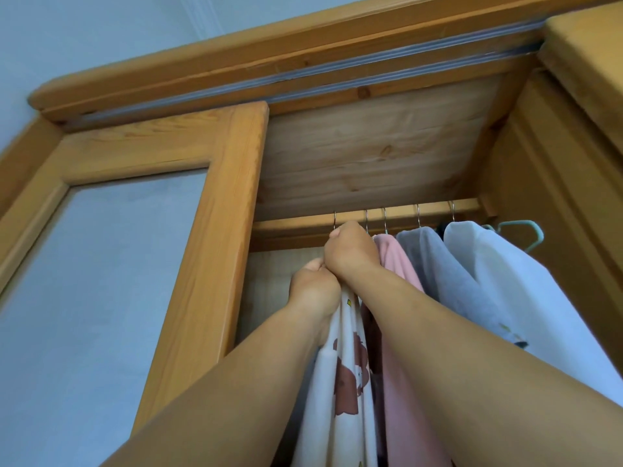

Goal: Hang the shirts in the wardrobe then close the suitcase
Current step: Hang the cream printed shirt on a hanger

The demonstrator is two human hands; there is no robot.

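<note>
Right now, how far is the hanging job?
Done: pink shirt, grey shirt and white shirt hang on the rail. In hand: left hand and right hand hold the printed shirt at the rail. Left: suitcase, not in view.

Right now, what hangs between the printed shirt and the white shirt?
In the head view, a pink shirt and a grey shirt hang between the printed shirt and the white shirt.

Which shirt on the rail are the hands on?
The white shirt with brown prints, leftmost on the rail. Both the left hand and right hand grip its top; the pink, grey and pale shirts hang untouched.
</note>
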